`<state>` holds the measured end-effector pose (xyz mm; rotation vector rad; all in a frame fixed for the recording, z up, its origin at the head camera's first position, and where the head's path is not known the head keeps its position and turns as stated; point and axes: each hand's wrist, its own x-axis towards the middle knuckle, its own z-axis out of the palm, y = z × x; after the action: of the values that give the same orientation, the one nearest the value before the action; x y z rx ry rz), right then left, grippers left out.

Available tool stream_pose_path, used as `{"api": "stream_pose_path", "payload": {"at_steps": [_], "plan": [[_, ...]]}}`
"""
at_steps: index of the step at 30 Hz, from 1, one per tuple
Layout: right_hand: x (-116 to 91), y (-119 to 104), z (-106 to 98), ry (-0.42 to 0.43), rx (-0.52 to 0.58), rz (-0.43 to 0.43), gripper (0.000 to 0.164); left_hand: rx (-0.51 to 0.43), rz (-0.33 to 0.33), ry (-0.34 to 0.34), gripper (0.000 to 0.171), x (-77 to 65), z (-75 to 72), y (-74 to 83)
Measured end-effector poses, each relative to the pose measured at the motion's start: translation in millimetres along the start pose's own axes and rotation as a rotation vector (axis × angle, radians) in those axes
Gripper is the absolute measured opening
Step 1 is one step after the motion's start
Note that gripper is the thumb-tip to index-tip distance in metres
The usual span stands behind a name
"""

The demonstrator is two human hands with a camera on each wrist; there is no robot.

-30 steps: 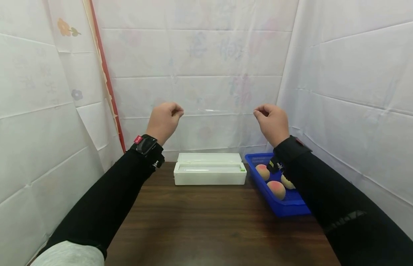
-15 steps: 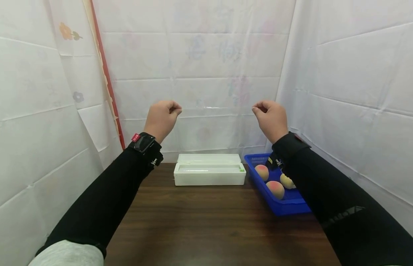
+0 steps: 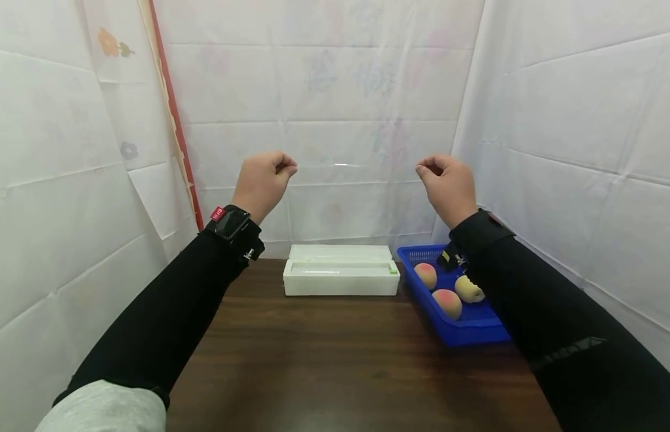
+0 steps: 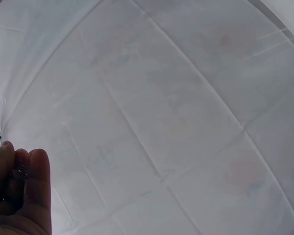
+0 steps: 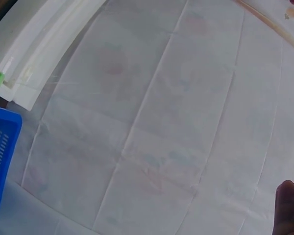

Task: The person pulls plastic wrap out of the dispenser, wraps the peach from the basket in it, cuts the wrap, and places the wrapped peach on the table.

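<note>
My left hand (image 3: 263, 183) and right hand (image 3: 449, 187) are raised before the white backdrop, thumbs pressed to curled fingers. Between them stretches a sheet of clear cling film (image 3: 340, 164), visible mainly as a thin glint. In the left wrist view, shiny film (image 4: 22, 169) is bunched at the left fingers. The right fingers (image 5: 285, 205) are partly cut off in the right wrist view. Below the hands stands a white cling film dispenser (image 3: 341, 285) with a small green slider, its lid raised at the back. The film's lower edge cannot be made out.
On the right of the brown table (image 3: 335, 360), a blue plastic basket (image 3: 464, 337) holds several fruits, among them a pink-yellow peach (image 3: 447, 304). My right forearm partly covers it. White cloth sheets (image 3: 594, 150) enclose the table at the back and both sides.
Both hands have risen slightly and moved a little farther apart, still pinching the cling film. The dispenser and basket stay where they were.
</note>
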<state>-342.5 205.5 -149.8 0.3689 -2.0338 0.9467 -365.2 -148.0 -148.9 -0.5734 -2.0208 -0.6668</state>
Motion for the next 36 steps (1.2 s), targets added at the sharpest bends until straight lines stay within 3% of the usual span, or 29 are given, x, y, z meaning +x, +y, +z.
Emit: {"api": "stream_pose_path", "payload": {"at_steps": [7,13,19,25,31,36], "plan": [[-10.1,-3.0,-12.6,-0.012,-0.001,-0.028,0.027,-0.015,0.01,0.007,0.012,-8.7,-8.9,8.6],[-43.7,0.5,-23.2,-0.046,-0.024,-0.037,0.025,-0.011,0.088,0.031,0.012,-36.4,-14.9,14.2],[-88.1,2.9,-33.9,-0.128,-0.046,-0.01,0.023,-0.03,0.16,-0.018,0.008,-80.7,-27.4,28.1],[-138.0,2.7,-49.8,-0.233,-0.085,0.035,0.021,-0.082,0.179,-0.107,0.009,-136.7,-33.9,39.5],[-183.8,1.1,-57.5,-0.339,-0.063,0.066,0.01,-0.158,0.102,-0.266,0.017,-188.3,-38.6,45.4],[-212.6,12.0,-50.2,-0.505,-0.005,0.082,0.01,-0.196,0.0,-0.395,0.019,-230.4,-33.1,41.4]]}}
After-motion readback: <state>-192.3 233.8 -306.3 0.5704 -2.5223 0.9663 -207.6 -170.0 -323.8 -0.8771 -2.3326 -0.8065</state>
